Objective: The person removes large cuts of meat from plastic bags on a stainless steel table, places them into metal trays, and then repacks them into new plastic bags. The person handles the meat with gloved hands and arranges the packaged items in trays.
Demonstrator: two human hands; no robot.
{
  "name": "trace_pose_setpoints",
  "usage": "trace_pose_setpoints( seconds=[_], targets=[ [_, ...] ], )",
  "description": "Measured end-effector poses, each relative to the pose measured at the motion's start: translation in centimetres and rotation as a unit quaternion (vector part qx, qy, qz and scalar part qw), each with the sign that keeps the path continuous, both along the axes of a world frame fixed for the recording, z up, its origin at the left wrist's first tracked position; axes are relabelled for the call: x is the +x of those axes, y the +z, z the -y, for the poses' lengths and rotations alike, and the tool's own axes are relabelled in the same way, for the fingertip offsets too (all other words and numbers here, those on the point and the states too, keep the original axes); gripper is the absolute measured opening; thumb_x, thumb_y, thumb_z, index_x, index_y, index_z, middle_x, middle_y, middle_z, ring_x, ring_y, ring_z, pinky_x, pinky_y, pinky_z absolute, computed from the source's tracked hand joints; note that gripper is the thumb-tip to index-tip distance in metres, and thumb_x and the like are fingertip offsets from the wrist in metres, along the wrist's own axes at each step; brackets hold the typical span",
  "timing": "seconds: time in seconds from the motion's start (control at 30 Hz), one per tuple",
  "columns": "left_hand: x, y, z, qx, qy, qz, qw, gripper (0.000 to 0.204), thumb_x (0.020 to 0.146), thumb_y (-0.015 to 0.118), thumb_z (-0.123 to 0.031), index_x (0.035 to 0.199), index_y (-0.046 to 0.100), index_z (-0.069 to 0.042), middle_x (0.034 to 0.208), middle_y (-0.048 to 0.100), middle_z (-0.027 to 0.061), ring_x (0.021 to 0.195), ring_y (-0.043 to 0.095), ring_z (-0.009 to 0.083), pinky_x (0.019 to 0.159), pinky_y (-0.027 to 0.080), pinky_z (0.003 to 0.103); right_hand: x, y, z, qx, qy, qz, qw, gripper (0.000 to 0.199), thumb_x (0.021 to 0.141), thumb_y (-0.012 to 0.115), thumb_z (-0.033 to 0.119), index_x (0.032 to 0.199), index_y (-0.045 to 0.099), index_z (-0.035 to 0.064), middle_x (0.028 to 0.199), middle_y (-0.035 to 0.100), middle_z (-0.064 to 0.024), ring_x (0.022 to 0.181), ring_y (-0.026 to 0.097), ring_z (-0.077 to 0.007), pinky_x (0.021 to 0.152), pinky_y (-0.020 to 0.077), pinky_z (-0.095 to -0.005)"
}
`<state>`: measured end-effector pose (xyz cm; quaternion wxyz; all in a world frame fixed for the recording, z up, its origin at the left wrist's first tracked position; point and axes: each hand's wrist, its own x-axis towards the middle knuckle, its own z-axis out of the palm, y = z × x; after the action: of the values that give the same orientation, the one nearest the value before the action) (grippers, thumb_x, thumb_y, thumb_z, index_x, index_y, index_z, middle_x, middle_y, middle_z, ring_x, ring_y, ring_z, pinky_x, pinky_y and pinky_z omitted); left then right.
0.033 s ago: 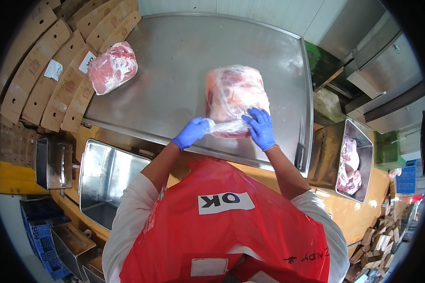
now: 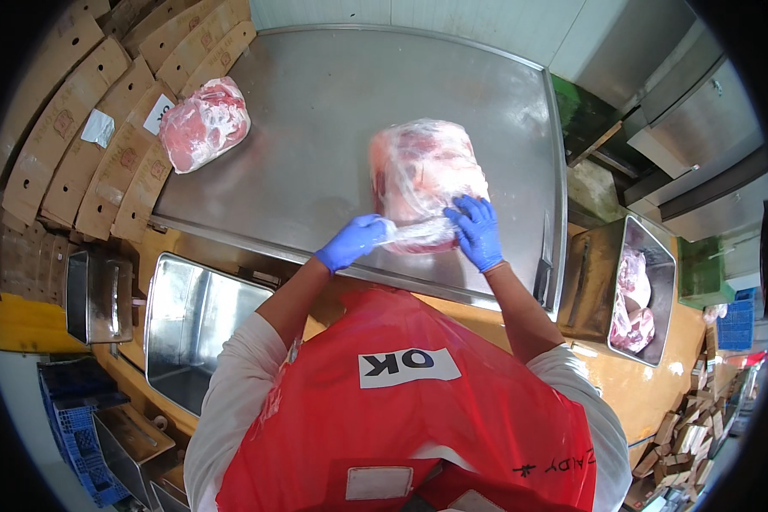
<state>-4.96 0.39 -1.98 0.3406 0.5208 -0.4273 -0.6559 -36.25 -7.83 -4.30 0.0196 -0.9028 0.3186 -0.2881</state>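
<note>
A large block of pink meat (image 2: pixel 431 171) in clear plastic film lies on the steel table, right of its middle. At its near left corner my left hand (image 2: pixel 352 242), in a blue glove, pinches a gathered strip of plastic film (image 2: pixel 418 230). That strip runs along the meat's near edge toward my right hand (image 2: pixel 478 235). My right hand, gloved in blue too, rests on the near right corner with its fingers apart. Whether its thumb presses the film is hard to see. A second piece of meat (image 2: pixel 205 124) sits at the table's far left.
Flattened cardboard boxes (image 2: pixel 94 145) line the steel table's (image 2: pixel 316 128) left side. Below the table's near edge, a steel tub (image 2: pixel 200 324) stands left and another tub (image 2: pixel 661 282) with meat stands right. Blue crates (image 2: pixel 81 435) are at lower left; wooden pieces (image 2: pixel 683 435) lie lower right.
Both hands and the film have shifted very slightly to the right. The left hand keeps its pinch, and the meat block stays in about the same place.
</note>
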Motion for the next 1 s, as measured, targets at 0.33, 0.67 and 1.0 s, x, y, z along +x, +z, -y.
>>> trace_pose_setpoints(
  seconds=[0.33, 0.67, 1.0],
  targets=[
    [-1.7, 9.6, 14.2, -0.024, 0.16, -0.135, 0.977, 0.015, 0.099, 0.058, -0.02, 0.086, 0.061, -0.013, 0.067, 0.051, -0.0014, 0.052, 0.046, 0.0108, 0.043, 0.035, 0.028, -2.6, -0.3, 4.8, 0.067, -0.301, 0.201, 0.93, 0.055, 0.087, 0.071, 0.029, 0.134, 0.056, 0.003, 0.127, 0.059, -0.0246, 0.114, 0.057, -0.042, 0.1, 0.0462, -0.0455],
    [-8.7, 13.0, 13.1, 0.065, 0.102, -0.372, 0.92, 0.019, 0.103, 0.051, -0.017, 0.085, 0.056, -0.012, 0.061, 0.045, -0.0013, 0.046, 0.039, 0.0119, 0.04, 0.033, 0.027, 6.1, -0.7, -7.1, 0.199, -0.145, 0.224, 0.943, 0.057, 0.084, 0.075, 0.032, 0.129, 0.057, 0.0002, 0.123, 0.059, -0.0249, 0.111, 0.057, -0.0418, 0.097, 0.0458, -0.0473],
    [-8.1, 11.5, 12.4, -0.13, 0.09, -0.111, 0.981, 0.027, 0.101, 0.046, -0.012, 0.12, 0.059, 0.001, 0.122, 0.065, 0.0145, 0.115, 0.062, 0.026, 0.098, 0.051, 0.038, 1.6, -5.1, 3.8, 0.499, -0.238, 0.573, 0.605, 0.029, 0.1, 0.057, 0.025, 0.084, 0.065, 0.0027, 0.071, 0.054, 0.0004, 0.063, 0.048, -0.0101, 0.058, 0.0426, -0.0298]
  ],
)
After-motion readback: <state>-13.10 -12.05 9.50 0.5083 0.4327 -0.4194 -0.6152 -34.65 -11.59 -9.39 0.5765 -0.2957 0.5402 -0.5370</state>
